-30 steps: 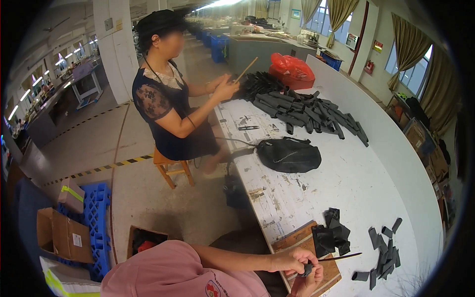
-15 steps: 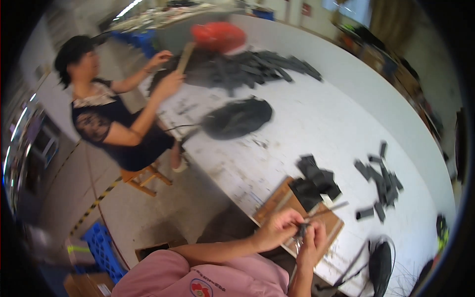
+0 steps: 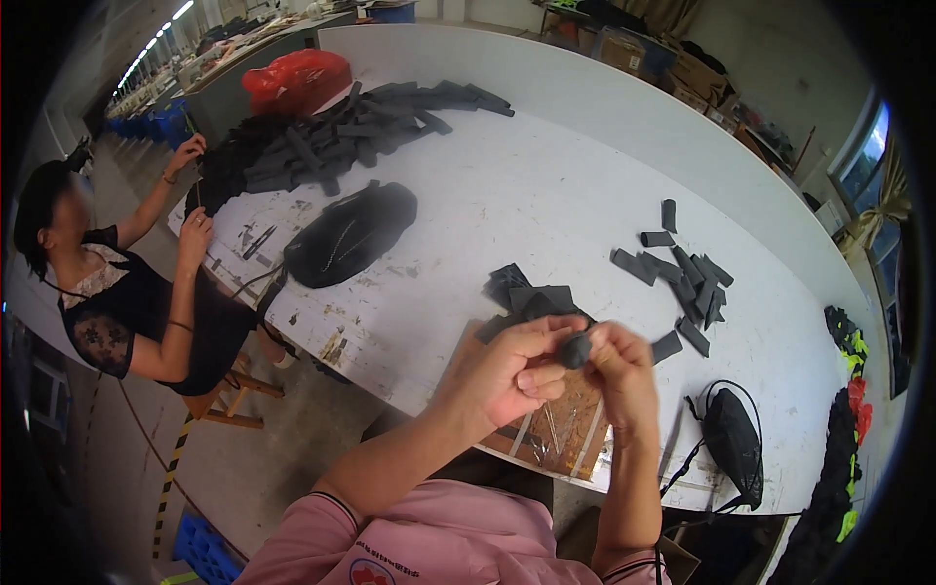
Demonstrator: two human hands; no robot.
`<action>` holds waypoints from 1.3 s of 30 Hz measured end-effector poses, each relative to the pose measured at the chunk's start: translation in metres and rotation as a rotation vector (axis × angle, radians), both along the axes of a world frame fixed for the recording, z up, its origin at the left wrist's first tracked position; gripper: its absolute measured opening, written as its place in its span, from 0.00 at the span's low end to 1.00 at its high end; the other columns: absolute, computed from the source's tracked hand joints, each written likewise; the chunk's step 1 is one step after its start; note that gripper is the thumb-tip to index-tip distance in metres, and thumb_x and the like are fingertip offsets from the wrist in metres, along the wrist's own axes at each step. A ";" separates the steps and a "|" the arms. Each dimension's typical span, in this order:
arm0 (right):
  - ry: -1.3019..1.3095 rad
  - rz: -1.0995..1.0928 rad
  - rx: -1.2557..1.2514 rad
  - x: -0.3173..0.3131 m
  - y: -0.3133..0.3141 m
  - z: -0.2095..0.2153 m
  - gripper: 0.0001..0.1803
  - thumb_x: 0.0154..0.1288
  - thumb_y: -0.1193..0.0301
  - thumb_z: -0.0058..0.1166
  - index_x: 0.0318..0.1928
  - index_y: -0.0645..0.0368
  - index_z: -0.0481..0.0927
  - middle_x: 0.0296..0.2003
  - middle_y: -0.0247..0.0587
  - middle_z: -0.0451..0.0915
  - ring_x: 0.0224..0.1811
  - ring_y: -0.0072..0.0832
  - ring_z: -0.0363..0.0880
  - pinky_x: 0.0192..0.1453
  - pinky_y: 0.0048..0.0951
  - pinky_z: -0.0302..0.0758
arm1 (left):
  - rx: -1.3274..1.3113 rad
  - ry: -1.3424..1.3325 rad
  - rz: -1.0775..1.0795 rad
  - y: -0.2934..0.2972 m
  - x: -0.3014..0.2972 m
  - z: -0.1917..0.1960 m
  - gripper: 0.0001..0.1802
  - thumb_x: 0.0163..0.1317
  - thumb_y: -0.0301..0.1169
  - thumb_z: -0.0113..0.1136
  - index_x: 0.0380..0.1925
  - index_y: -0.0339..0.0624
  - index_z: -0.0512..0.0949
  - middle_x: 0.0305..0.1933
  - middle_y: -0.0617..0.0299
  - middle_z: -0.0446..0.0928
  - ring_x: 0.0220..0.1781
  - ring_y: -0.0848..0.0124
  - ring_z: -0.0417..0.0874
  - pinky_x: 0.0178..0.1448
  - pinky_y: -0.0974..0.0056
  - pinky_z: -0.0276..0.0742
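Observation:
A small dark grey fabric piece (image 3: 574, 350) is pinched between my two hands, its rounded end facing up. My left hand (image 3: 522, 370) grips it with thumb and forefinger, the other fingers curled. On its other side, the fingers of my right hand (image 3: 622, 370) are closed on the same piece. Below my hands lies a brown wooden board (image 3: 583, 414) with light strips and a clear plastic piece on it. Dark fabric pieces (image 3: 531, 295) are heaped at the board's far edge, partly hidden by my left hand. Several short dark fabric tubes (image 3: 690, 283) lie loose beyond my right hand.
A black drawstring pouch (image 3: 733, 444) lies at the right table edge, and a larger black bag (image 3: 353, 234) left of centre. At the far left are piled dark strips (image 3: 317, 146) and a red plastic bag (image 3: 297, 81). A seated co-worker (image 3: 127, 283) handles something thin there.
My view has swung to the right. My hands have come up above the board, still together on the dark piece. The thin strip that stuck out beside them no longer shows.

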State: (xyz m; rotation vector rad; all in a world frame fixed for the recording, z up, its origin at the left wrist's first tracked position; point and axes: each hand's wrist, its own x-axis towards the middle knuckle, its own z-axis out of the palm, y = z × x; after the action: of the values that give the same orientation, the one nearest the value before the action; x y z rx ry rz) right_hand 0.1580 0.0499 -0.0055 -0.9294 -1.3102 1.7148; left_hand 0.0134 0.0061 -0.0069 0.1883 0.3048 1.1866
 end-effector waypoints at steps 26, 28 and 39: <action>0.171 0.267 -0.086 -0.009 0.006 -0.054 0.09 0.54 0.66 0.53 0.29 0.59 0.74 0.22 0.29 0.72 0.19 0.14 0.66 0.21 0.13 0.62 | 0.139 0.090 0.089 -0.018 -0.003 -0.053 0.13 0.59 0.30 0.46 0.44 0.39 0.69 0.26 0.66 0.71 0.11 0.85 0.56 0.15 0.78 0.49; 0.352 0.297 -0.262 -0.007 0.005 -0.065 0.06 0.56 0.69 0.51 0.29 0.59 0.73 0.23 0.29 0.72 0.21 0.14 0.67 0.23 0.13 0.63 | 0.094 0.162 0.097 -0.018 -0.002 -0.056 0.15 0.58 0.27 0.48 0.46 0.38 0.68 0.27 0.66 0.70 0.15 0.82 0.63 0.20 0.78 0.58; -0.385 -0.019 0.753 0.002 -0.017 0.002 0.17 0.54 0.60 0.52 0.35 0.63 0.73 0.25 0.37 0.71 0.23 0.27 0.70 0.27 0.26 0.67 | 0.754 1.382 0.638 -0.014 -0.002 -0.016 0.07 0.53 0.19 0.51 0.34 0.36 0.72 0.37 0.58 0.73 0.37 0.71 0.75 0.40 0.71 0.70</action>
State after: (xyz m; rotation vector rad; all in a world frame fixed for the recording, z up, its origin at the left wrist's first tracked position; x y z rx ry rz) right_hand 0.1597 0.0329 -0.0038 -0.8166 -1.9877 0.8984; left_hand 0.0118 -0.0081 -0.0229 1.6999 1.1655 1.5957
